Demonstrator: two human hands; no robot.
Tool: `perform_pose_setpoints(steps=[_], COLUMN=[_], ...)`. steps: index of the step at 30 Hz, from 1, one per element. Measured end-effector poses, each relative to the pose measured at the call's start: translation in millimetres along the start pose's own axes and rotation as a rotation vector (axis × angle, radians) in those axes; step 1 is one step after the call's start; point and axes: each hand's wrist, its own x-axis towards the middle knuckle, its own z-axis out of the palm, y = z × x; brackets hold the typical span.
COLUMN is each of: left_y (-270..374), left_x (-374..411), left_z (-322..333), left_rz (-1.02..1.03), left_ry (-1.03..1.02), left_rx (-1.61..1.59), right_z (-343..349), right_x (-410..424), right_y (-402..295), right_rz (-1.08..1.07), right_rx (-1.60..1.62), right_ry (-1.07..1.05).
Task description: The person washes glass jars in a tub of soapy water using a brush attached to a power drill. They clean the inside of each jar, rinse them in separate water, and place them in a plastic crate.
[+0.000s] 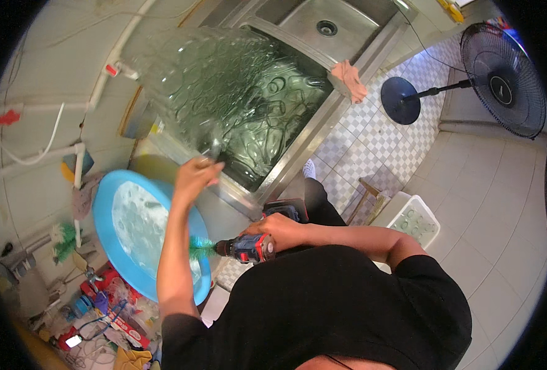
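Note:
My right hand [280, 230] grips a cordless drill [255, 248] close to my body. A green bristle bottle brush [201, 248] is fixed in its chuck and points left, over the rim of a blue plastic basin [104, 199]. My left hand [195, 178], blurred, is raised with curled fingers at the near left corner of a steel sink basin [296, 134]. Just beyond its fingertips is a blurred clear glass piece [212, 138]; whether the hand holds it I cannot tell. Clear glass bottles [264, 129] lie in the sink, with more heaped at its left.
Foamy water [139, 222] fills the basin. A pink cloth [349, 81] hangs over the sink's edge. To the right stand a pedestal fan [502, 88] and a white bin [433, 222] with glassware inside. Cluttered odds and ends [111, 319] lie at lower left, below wall pipes [102, 88].

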Motion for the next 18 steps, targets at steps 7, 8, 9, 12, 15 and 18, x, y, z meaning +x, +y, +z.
perform_pose_setpoints(steps=[7,8,9,12,15,18], left_y=[12,15,15,7,17,6], left_x=[220,236,249,271,263,229], left_z=[170,186,199,220,221,199], left_rz=[0.027,0.058,0.088,0.253,0.209,0.532], left_ry=[-0.273,-0.259,-0.243,-0.119,-0.296,-0.065], left_rx=[0.653,0.722,0.790,0.817,0.679,0.687], right_z=[-6,-11,-8,0,17,39], right_x=[-3,-5,-6,-11,-14,-22], right_y=[9,5,9,9,13,6], right_rz=[0.034,0.042,0.035,0.063,0.013,0.072], right_rx=[0.074,0.076,0.085,0.103,0.092,0.070], right_ry=[-0.015,-0.014,0.017,0.050,0.133,0.169])
